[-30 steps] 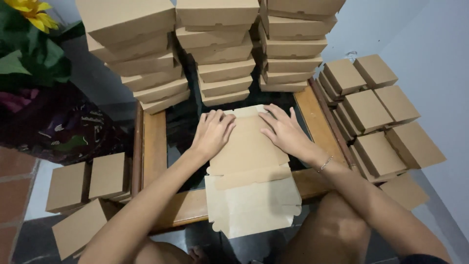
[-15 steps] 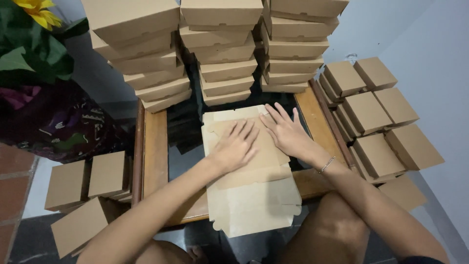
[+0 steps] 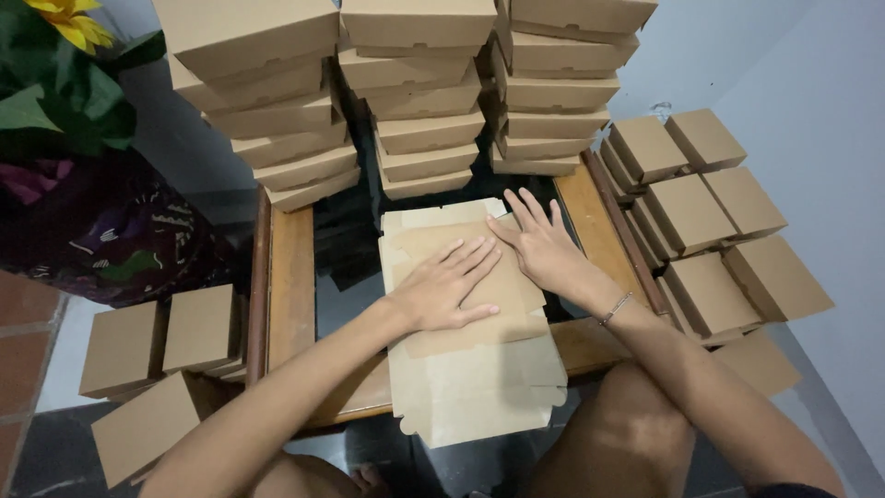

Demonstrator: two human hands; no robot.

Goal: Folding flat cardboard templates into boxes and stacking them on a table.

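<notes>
Nearest the viewer, the near end of a flat brown cardboard box blank (image 3: 475, 369) hangs off the near edge of the wooden desk (image 3: 290, 286), its tabbed edges showing against the dark floor between the person's knees. On the blank's far half both hands lie flat with fingers spread, clamped on nothing: the left hand (image 3: 442, 290) presses the middle of a folded-over panel, and the right hand (image 3: 544, 249) sits just beside it to the far right, fingertips close together. A second ago the left hand lay further left and farther out on the sheet; it has since slid right and nearer, toward the right hand, and a crease now crosses the sheet, so a fold looks to be getting pressed down, as far as I can judge. On the floor at near left stand a few closed square brown boxes (image 3: 161, 341). To the right, by the pale wall, more square closed boxes (image 3: 710, 221) sit in overlapping rows. At the far end of the desk rise three tall stacks of flat lidded boxes (image 3: 424, 101), all plain brown, no labels legible. Far left, a yellow flower (image 3: 69, 18) with green leaves.
</notes>
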